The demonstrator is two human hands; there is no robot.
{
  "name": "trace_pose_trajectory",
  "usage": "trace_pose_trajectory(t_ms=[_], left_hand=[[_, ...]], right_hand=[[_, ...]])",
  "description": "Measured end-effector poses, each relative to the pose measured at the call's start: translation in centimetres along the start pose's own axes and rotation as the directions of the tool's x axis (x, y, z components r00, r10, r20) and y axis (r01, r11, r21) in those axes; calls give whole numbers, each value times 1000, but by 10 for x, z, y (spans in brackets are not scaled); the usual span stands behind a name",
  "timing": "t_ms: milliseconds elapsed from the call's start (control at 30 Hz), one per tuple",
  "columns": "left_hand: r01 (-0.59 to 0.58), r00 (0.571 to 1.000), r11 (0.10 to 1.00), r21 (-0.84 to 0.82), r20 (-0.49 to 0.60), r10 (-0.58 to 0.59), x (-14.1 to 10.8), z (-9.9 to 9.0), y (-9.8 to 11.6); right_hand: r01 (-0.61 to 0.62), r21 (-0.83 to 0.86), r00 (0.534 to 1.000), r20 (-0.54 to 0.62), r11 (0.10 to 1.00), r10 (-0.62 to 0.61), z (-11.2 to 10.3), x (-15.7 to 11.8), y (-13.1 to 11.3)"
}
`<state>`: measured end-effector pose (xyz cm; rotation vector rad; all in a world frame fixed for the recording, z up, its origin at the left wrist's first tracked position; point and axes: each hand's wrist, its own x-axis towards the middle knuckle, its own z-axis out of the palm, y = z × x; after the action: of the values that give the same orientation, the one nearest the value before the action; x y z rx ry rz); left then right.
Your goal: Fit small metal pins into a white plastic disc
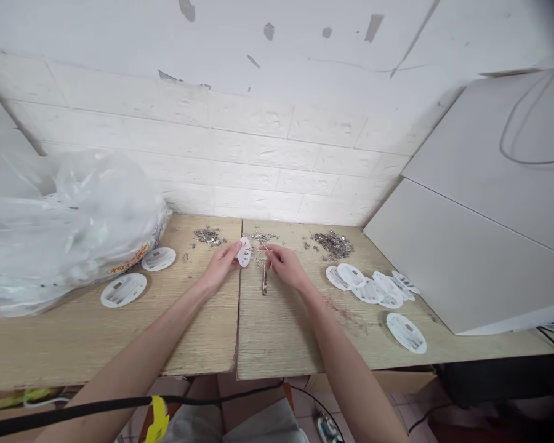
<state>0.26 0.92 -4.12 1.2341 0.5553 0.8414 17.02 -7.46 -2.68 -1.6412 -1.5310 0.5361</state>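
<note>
Head view: the left hand pinches a white oval plastic plate by its edge, holding it upright just above the wooden table, close to the seam between the two boards. The right hand has its fingertips pressed together beside the plate, apparently clasping a small metal piece, though the piece is too small to make out. A slim tool lies on the table just under the right hand. Small heaps of metal parts sit along the back edge near the brick wall. A row of overlapping white plates lies to the right, two more plates to the left beside a bulging plastic bag.

The step in hand looks like fitting a metal contact into the held plate. The next move calls for steady alignment of the tiny piece with its slot, the left hand keeping the plate from twisting
</note>
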Motion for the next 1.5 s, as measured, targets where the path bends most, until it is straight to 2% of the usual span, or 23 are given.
trace_pose_trajectory(t_ms=[133,333,1100,1267,1500], left_hand=[[-18,1000,1000,4,20,18,0,-1,-2],[-18,999,998,65,52,15,1,-3,-2],[-4,998,994,111,62,-3,-4,2,4],[-42,994,988,148,106,26,-5,0,3],[-85,992,973,216,111,62,-8,1,5]], right_hand=[[93,-172,995,38,981,-87,1,-2,-2],[67,-280,998,3,958,-68,4,-4,-6],[102,-330,995,43,939,-93,4,-5,-8],[116,-356,993,49,927,-106,5,-6,-9],[145,-434,989,55,889,-135,6,-9,-9]])
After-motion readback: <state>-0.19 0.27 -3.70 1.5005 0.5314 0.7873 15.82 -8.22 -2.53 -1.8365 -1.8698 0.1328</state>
